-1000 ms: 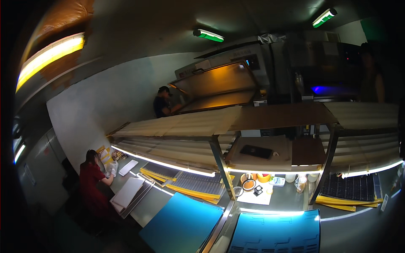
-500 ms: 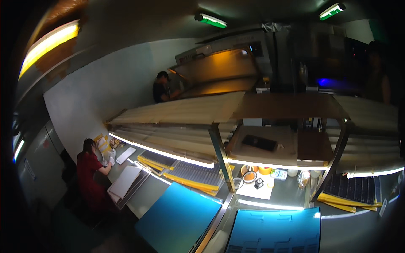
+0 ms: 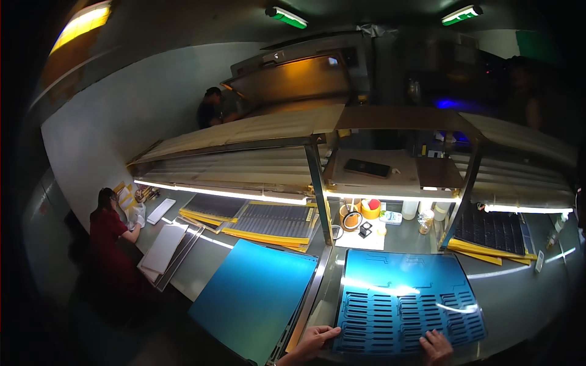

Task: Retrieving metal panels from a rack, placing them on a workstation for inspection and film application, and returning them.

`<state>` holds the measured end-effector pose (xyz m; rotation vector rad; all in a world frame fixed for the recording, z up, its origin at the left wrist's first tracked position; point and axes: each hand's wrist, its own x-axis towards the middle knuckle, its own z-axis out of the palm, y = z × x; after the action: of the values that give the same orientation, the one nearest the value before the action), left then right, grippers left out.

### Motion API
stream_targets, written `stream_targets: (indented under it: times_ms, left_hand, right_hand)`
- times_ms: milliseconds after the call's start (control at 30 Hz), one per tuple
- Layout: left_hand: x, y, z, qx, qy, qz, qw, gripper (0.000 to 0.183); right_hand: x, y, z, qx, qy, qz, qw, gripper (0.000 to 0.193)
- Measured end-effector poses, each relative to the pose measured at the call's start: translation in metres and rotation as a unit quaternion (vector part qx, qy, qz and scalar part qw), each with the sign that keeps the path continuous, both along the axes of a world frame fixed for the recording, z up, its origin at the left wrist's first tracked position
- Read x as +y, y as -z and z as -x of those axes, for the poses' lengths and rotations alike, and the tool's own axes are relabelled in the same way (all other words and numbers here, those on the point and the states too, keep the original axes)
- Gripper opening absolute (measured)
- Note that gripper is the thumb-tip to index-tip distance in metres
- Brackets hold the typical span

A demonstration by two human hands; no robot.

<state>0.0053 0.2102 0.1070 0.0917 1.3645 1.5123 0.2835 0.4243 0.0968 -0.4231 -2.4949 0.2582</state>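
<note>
The patterned blue sheet (image 3: 409, 299), with its rows of dark slots, lies in front of you on the grey bench (image 3: 516, 299), right of centre. Your left hand (image 3: 312, 343) touches its near left corner, thumb side toward the sheet; I cannot tell whether it grips the edge. Your right hand (image 3: 436, 349) rests its fingers, slightly apart, on the near edge; whether the thumb clamps from below cannot be told.

To the left, a plain blue sheet (image 3: 256, 293) lies on top of others. Beyond your patterned sheet are a white paper (image 3: 366, 242) and a small black stand (image 3: 365, 230). Yellow-edged sheets (image 3: 491, 235) lie behind and to the right. A dark phone (image 3: 367, 168) rests on the shelf (image 3: 403, 185) above. Farther left, a person in red (image 3: 107, 229) sits at the bench, wearing pale gloves.
</note>
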Motion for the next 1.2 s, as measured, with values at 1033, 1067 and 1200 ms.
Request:
stream_targets:
  times_ms: [1033, 1067, 1200]
  left_hand:
    - [-0.079, 0.117, -0.051, 0.141, -0.058, -0.046, 0.987, 0.019]
    - [-0.077, 0.130, -0.043, 0.129, -0.073, -0.027, 0.989, 0.020]
    - [-0.082, 0.130, -0.028, 0.039, -0.070, -0.036, 0.996, 0.026]
  right_hand:
    - [0.213, 0.029, 0.209, -0.136, -0.074, 0.234, 0.960, 0.048]
    - [0.202, 0.046, 0.204, -0.090, -0.081, 0.150, 0.981, 0.053]
    - [0.130, 0.094, 0.093, -0.176, -0.071, 0.214, 0.958, 0.065]
